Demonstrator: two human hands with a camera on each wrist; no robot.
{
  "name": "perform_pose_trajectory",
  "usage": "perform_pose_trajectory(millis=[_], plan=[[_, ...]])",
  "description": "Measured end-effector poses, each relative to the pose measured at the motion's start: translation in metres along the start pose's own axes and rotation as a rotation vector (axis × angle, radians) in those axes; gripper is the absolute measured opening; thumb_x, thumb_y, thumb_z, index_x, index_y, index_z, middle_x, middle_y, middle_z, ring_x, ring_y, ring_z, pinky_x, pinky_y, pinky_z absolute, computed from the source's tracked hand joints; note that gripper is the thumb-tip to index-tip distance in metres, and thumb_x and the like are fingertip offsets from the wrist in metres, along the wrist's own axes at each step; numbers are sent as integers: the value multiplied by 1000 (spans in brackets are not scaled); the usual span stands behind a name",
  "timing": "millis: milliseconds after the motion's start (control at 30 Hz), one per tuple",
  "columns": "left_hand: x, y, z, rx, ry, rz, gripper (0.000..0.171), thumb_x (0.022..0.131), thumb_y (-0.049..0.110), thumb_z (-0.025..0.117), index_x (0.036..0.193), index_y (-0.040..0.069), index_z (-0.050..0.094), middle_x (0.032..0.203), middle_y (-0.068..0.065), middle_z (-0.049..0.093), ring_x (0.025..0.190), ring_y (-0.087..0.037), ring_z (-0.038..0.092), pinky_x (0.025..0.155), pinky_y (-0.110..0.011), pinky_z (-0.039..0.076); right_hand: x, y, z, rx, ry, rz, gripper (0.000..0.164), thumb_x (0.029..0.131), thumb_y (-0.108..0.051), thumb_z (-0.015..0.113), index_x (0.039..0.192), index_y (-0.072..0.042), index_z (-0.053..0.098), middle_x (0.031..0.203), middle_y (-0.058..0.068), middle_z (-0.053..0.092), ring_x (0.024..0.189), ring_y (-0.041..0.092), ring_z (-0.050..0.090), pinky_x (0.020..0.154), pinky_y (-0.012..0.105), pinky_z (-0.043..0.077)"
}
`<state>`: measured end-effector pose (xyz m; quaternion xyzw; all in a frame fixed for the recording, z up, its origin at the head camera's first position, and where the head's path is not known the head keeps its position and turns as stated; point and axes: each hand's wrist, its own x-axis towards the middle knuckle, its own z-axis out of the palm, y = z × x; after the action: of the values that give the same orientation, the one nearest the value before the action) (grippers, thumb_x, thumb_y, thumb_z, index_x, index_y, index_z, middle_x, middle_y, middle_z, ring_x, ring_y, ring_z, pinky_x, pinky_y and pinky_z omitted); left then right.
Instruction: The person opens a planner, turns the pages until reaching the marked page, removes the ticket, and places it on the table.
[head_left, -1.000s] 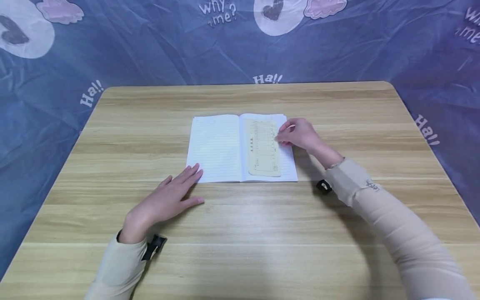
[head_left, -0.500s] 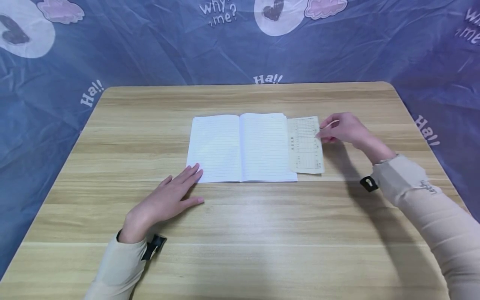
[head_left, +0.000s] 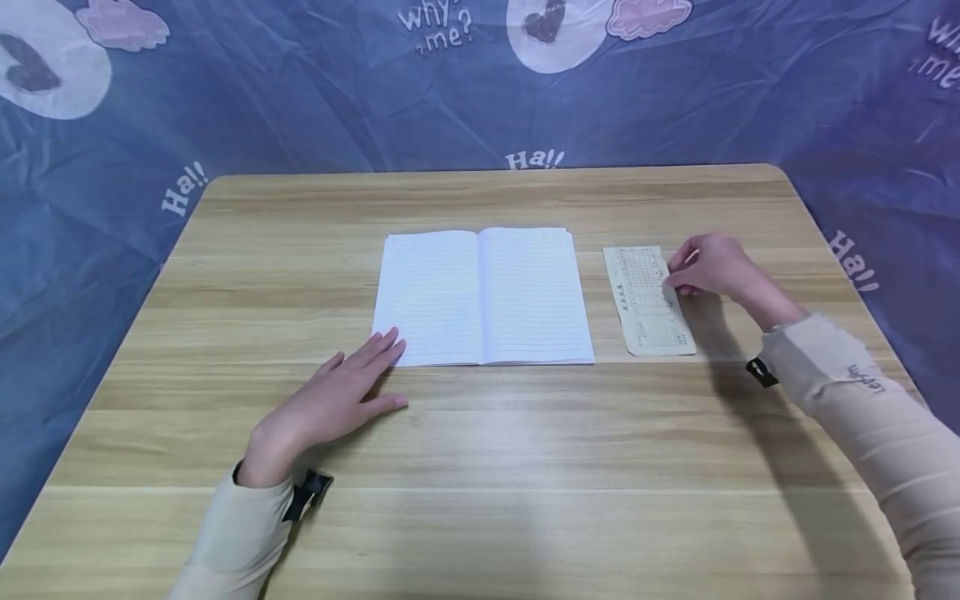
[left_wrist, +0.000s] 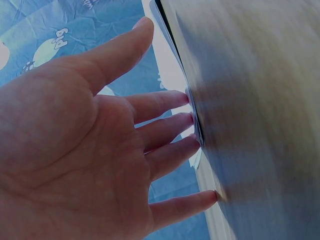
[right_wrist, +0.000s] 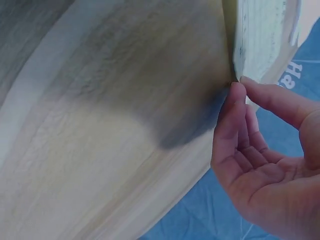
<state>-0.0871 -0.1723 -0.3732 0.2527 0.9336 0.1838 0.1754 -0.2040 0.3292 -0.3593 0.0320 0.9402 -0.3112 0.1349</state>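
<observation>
An open lined notebook lies on the wooden table, both pages blank but for their rules. To its right is a pale yellow-green slip of paper printed with a grid and small characters. My right hand pinches the slip's right edge between thumb and fingertips, as the right wrist view shows from close by at the paper's edge. With fingers spread and straight, my left hand rests its fingertips on the notebook's lower left corner; in the left wrist view the palm faces the camera.
The wooden table has rounded far corners. Behind and beside it hangs a blue cloth with printed words and shapes. A black strap piece sits at the left cuff, another dark piece at the right cuff.
My right hand has drawn the paper slip rightward off the notebook's right page, past its edge and down toward the table. My left hand has stayed where it was.
</observation>
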Motion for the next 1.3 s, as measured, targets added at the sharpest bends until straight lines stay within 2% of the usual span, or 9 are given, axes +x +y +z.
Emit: perform_pose_trajectory(millis=[267,433,533,633,733,833,900,1033,1300], plan=[[1,-1,0,4,-5,-2,72,99,44,55,156,9,27,163,-8,17,149,-28,13,113,-63,14,-2,-3,2,-54,4,11,25,83,-6,73,93,8,55,65,4,64,53,10,62,49,23,49],[1,-2,2,-19,-12,-6,72,99,44,55,156,11,27,163,-7,16,149,-27,13,114,-63,14,-8,-7,4,-147,69,-47,25,87,-12,70,96,8,57,75,14,67,61,19,62,53,27,46],[2,-5,3,-39,-10,-4,73,98,45,57,156,12,27,163,-6,16,149,-27,12,115,-60,15,-20,-17,10,-175,119,-138,24,91,-13,66,99,9,58,86,23,66,70,28,63,57,31,49],[2,-7,3,-51,4,-4,74,97,45,58,156,13,27,163,-5,15,149,-32,10,115,-58,17,-39,-34,24,-158,108,-263,24,95,-11,63,107,9,58,98,27,65,83,35,64,66,39,56],[3,-8,1,-63,20,-15,75,97,46,59,157,14,26,163,-4,14,148,-37,8,115,-58,17,-61,-50,44,-157,40,-437,31,95,-10,64,120,8,58,113,26,63,101,40,62,85,51,53],[4,-6,-1,-81,33,-29,74,97,46,59,157,16,27,164,-3,13,148,-38,8,115,-59,17,-78,-59,65,-205,-51,-623,45,94,-12,66,133,6,53,131,24,57,120,40,55,100,55,44],[5,-5,-1,-94,43,-31,74,97,46,59,157,16,27,164,-4,13,148,-38,8,115,-59,17,-87,-63,78,-235,-117,-690,53,94,-15,67,140,6,48,140,23,51,129,38,49,106,53,38],[7,-6,-2,-148,55,-28,74,97,45,59,157,17,25,164,-3,10,149,-33,8,116,-56,16,-96,-65,93,-261,-176,-689,59,97,-24,65,145,3,44,147,21,44,135,35,43,109,52,35],[15,-12,-2,-323,90,-23,71,99,45,55,156,14,26,164,-5,5,149,-27,7,117,-55,15,-97,-62,102,-245,-161,-671,61,96,-24,65,146,3,43,149,21,42,136,35,41,111,51,33]])
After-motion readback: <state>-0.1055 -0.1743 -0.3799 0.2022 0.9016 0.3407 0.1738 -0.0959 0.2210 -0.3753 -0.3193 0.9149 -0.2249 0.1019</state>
